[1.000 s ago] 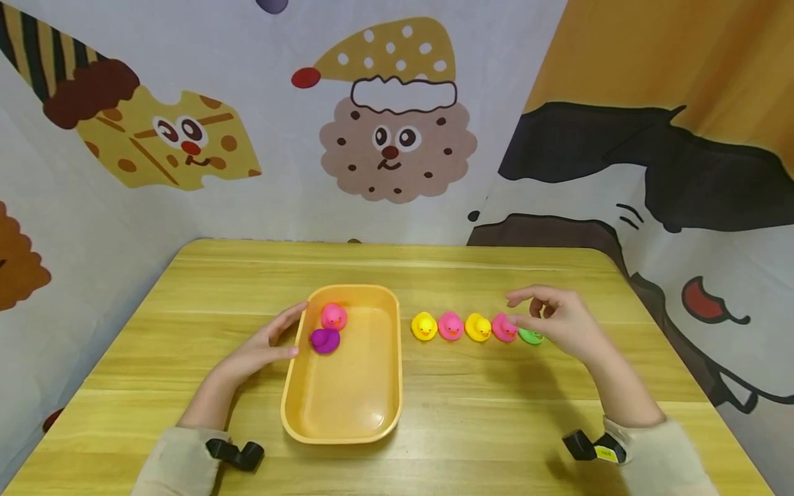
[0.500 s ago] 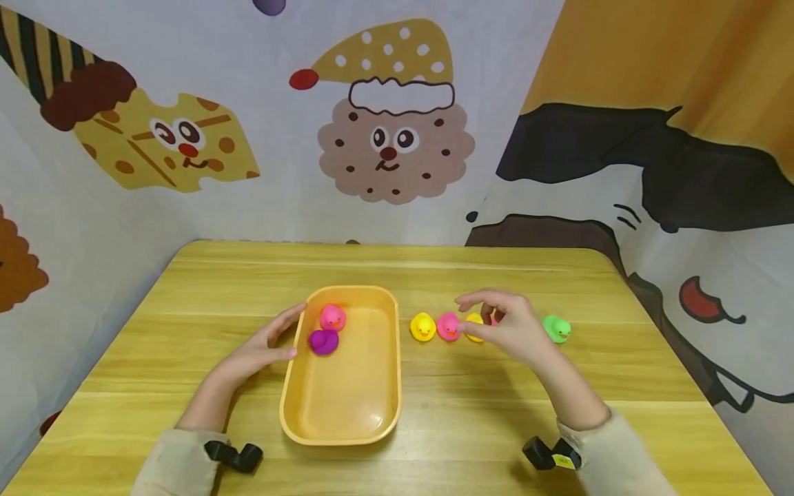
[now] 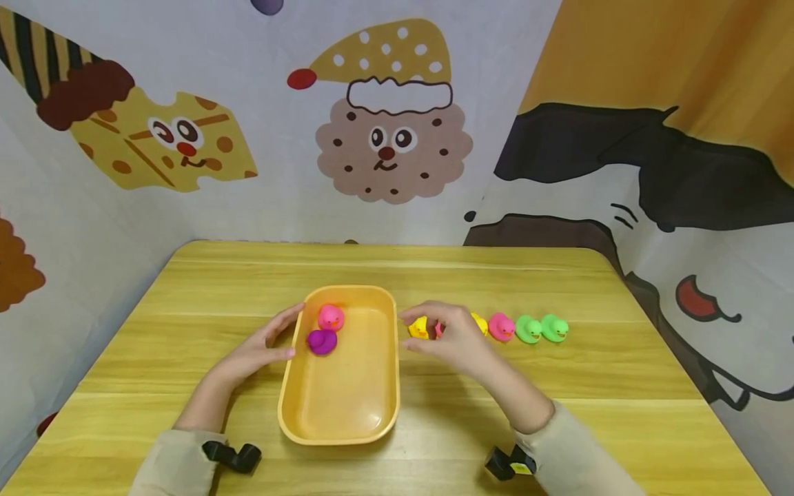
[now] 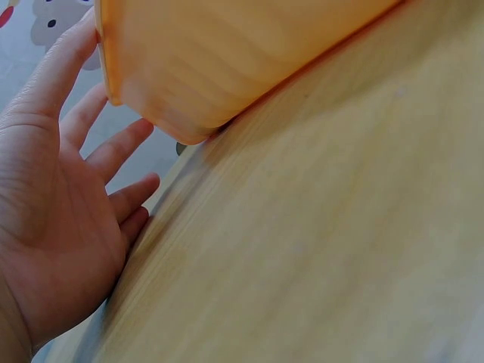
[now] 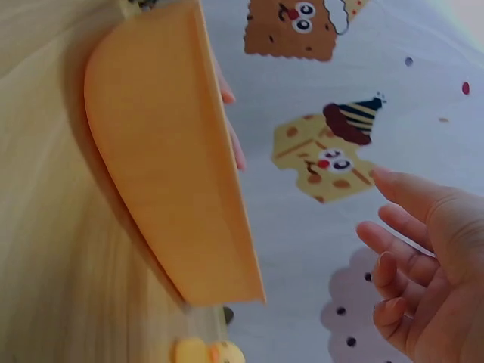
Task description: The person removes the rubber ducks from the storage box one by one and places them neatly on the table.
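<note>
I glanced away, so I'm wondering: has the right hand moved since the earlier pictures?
Yes, leftward: in the head view, the right hand has gone from near the green ducks to close beside the orange tray.

Here's your orange oblong plastic tray (image 3: 353,386) on the yellowish wood-grain table (image 3: 205,289), your left hand (image 3: 256,351) at its left rim, your right hand (image 3: 455,337) just off its right. Inside, back left, a pink toy duck (image 3: 331,316) sits behind a purple toy duck (image 3: 322,342). Rightward runs your row: first yellow duck (image 3: 419,327), middle pink duck (image 3: 439,330), second yellow duck (image 3: 480,324), outer pink duck (image 3: 501,327), inner green duck (image 3: 528,330), end green duck (image 3: 555,328).
</note>
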The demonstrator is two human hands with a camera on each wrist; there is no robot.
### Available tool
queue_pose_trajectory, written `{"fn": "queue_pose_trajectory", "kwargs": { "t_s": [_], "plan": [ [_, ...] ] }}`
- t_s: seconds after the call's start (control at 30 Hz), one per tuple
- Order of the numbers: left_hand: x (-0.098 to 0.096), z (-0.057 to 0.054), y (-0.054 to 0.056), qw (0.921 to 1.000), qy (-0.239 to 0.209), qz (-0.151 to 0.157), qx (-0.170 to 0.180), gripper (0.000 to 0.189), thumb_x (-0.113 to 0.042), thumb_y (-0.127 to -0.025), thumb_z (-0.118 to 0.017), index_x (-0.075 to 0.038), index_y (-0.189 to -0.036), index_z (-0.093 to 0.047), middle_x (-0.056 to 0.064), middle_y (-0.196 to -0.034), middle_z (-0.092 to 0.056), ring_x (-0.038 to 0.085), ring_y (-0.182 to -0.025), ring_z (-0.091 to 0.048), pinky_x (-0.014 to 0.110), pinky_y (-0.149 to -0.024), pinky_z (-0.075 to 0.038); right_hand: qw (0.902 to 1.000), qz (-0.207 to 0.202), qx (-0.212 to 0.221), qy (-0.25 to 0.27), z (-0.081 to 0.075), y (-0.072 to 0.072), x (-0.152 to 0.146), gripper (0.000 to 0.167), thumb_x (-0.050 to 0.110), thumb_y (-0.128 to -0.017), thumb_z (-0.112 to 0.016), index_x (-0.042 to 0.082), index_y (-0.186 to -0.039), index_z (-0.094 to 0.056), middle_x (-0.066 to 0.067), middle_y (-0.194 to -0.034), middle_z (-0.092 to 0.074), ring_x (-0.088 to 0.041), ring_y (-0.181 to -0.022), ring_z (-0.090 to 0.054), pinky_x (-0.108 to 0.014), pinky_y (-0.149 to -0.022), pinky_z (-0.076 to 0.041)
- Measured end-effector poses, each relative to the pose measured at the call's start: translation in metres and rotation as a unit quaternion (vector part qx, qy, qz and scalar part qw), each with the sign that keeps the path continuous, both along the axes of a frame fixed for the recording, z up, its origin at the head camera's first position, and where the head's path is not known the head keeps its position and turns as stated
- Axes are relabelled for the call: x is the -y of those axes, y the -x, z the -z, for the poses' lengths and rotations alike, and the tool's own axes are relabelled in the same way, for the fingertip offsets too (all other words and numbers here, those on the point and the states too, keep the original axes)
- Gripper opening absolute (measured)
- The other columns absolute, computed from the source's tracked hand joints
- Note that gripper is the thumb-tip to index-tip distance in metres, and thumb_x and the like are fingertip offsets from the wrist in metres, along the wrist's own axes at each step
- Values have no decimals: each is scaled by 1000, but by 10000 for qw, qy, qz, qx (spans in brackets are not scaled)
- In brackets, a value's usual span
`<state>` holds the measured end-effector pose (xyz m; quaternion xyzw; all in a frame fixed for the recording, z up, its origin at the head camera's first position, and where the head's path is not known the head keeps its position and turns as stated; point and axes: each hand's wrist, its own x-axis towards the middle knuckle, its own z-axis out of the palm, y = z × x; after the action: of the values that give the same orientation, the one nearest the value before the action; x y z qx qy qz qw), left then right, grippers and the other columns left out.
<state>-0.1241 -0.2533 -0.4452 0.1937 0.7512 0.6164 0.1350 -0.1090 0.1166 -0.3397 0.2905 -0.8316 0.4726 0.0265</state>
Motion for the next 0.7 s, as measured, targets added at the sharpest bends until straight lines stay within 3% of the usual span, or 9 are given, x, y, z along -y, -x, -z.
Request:
{"fn": "queue_pose_trajectory", "kwargs": {
  "t_s": [0.3, 0.7],
  "plan": [
    [0, 0, 1, 10000, -28, 27, -26, 75, -8, -90, -64, -14, -153, -24, 19, -156, -17, 39, -141, -9, 68, -105, 0, 9991, -181, 110, -375, 10, 1, 31, 31, 23, -78, -81, 18, -107, -72, 12, -93, -66, -8, -63, -49, -23, -49, -40],
    [0, -2, 0, 10000, -4, 6, -26, 75, -8, -90, -65, -13, -153, -24, 20, -155, -17, 40, -141, -8, 68, -105, 0, 9970, -531, 182, -531, 26, 6, 69, 32, 20, -77, -82, 14, -108, -72, 7, -98, -68, -7, -65, -50, -23, -57, -45]
  ]
}}
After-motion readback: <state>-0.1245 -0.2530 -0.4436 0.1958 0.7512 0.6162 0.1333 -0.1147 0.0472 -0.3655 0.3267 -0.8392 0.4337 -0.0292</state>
